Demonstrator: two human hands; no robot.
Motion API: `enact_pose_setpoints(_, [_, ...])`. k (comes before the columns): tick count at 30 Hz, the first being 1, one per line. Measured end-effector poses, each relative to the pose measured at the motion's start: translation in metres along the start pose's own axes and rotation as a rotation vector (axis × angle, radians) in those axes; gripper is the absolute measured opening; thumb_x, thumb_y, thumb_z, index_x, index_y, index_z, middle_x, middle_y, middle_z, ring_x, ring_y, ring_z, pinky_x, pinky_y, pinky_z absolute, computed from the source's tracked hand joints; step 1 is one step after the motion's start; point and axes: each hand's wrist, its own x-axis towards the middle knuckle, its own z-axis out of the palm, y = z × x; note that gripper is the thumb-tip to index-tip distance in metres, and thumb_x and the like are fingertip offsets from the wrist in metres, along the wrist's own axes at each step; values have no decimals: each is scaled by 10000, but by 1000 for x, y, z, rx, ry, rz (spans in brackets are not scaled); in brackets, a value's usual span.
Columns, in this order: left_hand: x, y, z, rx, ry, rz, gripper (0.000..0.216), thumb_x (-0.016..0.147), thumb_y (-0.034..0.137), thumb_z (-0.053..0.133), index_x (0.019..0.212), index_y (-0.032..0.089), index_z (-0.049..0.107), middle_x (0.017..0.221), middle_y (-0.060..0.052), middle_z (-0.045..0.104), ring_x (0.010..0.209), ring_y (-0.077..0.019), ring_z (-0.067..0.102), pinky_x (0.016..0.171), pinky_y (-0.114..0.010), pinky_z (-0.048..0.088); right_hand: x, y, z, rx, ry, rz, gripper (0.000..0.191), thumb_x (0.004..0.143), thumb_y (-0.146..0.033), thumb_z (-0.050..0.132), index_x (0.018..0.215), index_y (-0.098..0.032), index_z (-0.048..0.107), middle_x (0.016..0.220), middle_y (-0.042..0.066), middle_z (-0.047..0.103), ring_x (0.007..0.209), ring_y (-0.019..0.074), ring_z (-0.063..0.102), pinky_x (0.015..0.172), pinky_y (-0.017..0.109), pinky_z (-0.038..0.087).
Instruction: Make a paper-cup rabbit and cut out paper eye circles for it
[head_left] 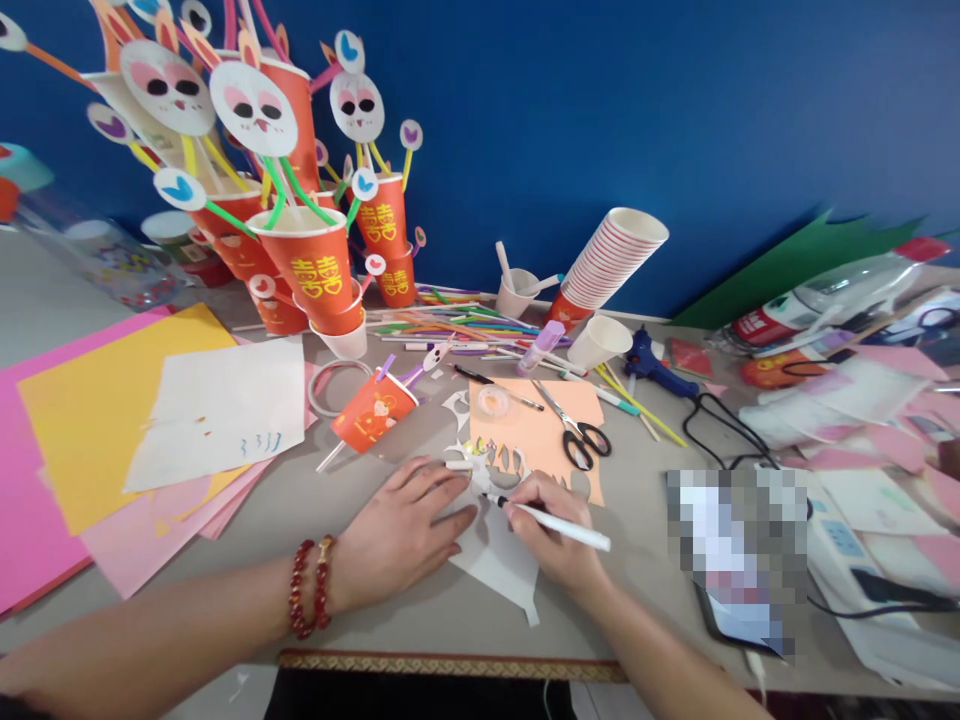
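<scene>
My right hand (551, 530) grips a white marker pen (570, 528), its dark tip down at a cut piece of white paper (499, 560). Flat on the left part of that paper lies my left hand (409, 520), fingers stretched out, a bead bracelet at the wrist. A small white cap-like piece (458, 465) is by its fingertips. Just beyond, an orange sheet with cut edges (544, 425) carries black-handled scissors (577, 430) and a roll of clear tape (493, 402). A red paper cup (375, 410) with straws lies tilted beyond my left hand.
Decorated red cups (304, 265) with rabbit faces stand at the back left. Behind the sheet are loose straws (465, 325), stacked cups (611, 265) and a blue glue gun (660, 368). Coloured paper (60, 400) lies left; a phone (739, 590) and a power strip (840, 540) lie right.
</scene>
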Motion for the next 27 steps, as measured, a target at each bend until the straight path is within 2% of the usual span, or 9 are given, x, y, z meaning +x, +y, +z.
enact_pose_setpoints(8, [-2,-1,2,2,4,-4,345,903,380,597,1217,238,594,1338,-81,555,1231,-261,464,1117,-482,272,0,1,1,30,-20,33,131,825,-198,546,694,-207,544,562,-33,531,477,116,474,464,229,368])
enact_pose_setpoints(11, [-2,-1,2,1,7,-9,327,906,375,595,1207,248,599,1334,-75,557,1227,-255,466,1120,-484,259,-1,1,2,84,-14,74,116,842,-214,549,727,-205,546,601,-20,562,494,123,525,462,227,395])
enact_pose_setpoints(14, [-1,-1,2,-2,-2,-11,320,919,377,575,1212,249,595,1330,-70,558,1225,-254,466,1118,-486,250,-2,1,3,140,-14,106,22,848,-215,561,832,-208,548,637,-10,624,542,140,595,509,232,454])
enact_pose_setpoints(16, [-1,-1,2,1,-8,-13,319,922,382,569,1213,251,592,1334,-66,556,1223,-256,467,1113,-488,251,-1,0,3,169,-8,121,46,846,-220,573,878,-210,541,667,3,668,569,148,627,528,234,478])
enact_pose_setpoints(19, [-1,-1,1,9,-5,-16,323,910,380,589,1210,258,594,1333,-63,556,1219,-253,473,1111,-488,250,2,-3,0,200,-17,140,62,844,-248,590,846,-209,541,693,19,694,586,154,645,525,234,484])
enact_pose_setpoints(24, [-1,-2,0,10,-11,-4,336,910,377,589,1226,264,587,1340,-66,553,1233,-253,463,1118,-492,235,12,-5,-9,223,-167,168,100,845,-262,602,790,-205,541,650,9,668,567,145,608,517,234,456])
enact_pose_setpoints(27, [-1,-2,1,16,-7,-6,329,910,378,590,1219,265,596,1331,-71,559,1235,-251,463,1126,-497,227,18,-3,-8,153,-122,102,118,810,-221,595,711,-204,532,576,-26,574,501,118,513,479,223,399])
